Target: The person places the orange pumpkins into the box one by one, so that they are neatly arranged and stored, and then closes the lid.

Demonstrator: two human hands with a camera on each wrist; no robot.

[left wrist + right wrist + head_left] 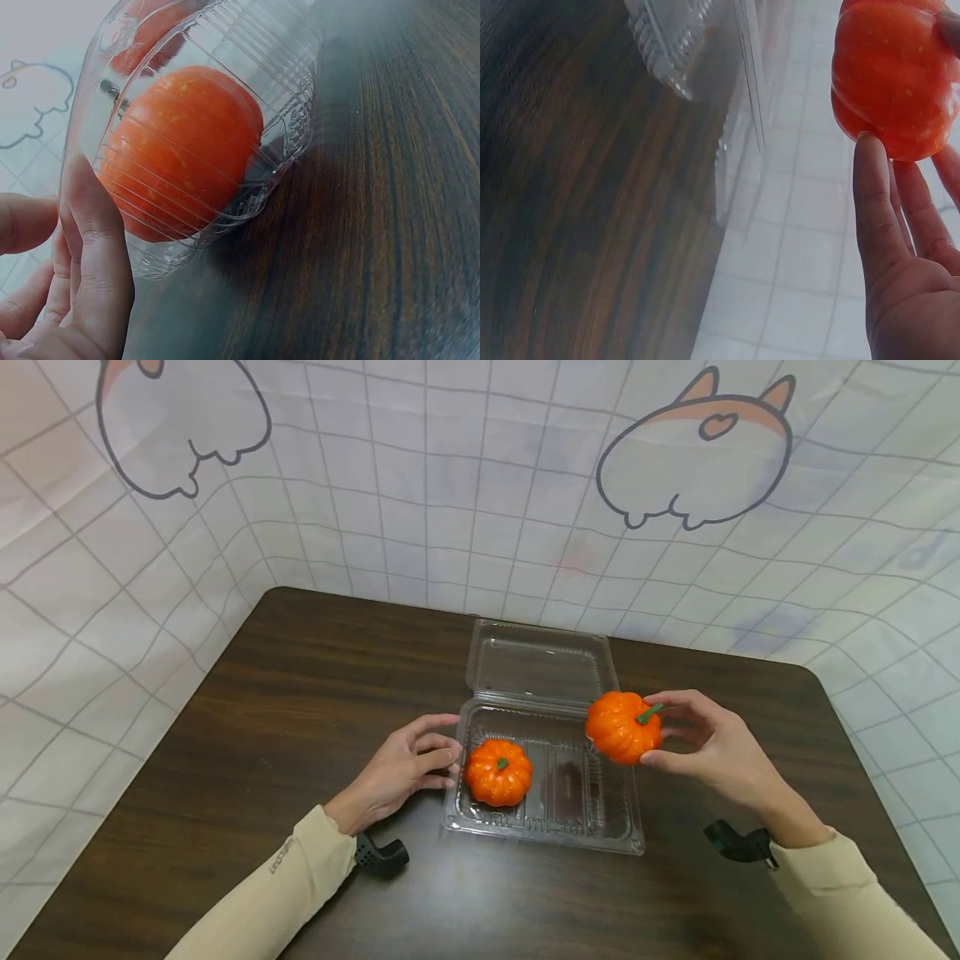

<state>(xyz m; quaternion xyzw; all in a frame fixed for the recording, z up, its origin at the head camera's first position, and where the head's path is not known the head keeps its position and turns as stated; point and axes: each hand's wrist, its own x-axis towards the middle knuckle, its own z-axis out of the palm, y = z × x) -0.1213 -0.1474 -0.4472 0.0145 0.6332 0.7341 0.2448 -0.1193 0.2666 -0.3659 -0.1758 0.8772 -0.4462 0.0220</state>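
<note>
A clear plastic clamshell container (543, 837) lies with its lid folded back on the table. Inside its left half sits a small orange pumpkin (498, 773) with a green stem, also visible through the ribbed wall in the left wrist view (184, 150). My left hand (401, 768) pinches the container's left rim between thumb and fingers. Above the right side of the tray, my right hand (720, 747) holds a second orange pumpkin (621, 727) by its side, stem tilted to the right. In the right wrist view, fingertips press against this pumpkin (896, 79).
The hinged transparent lid (543, 662) lies toward the back of the dark wooden table (300, 693). A white grid-patterned curtain (450, 485) with cartoon animals surrounds the back and sides. Black straps with camera mounts (381, 855) sit on both wrists.
</note>
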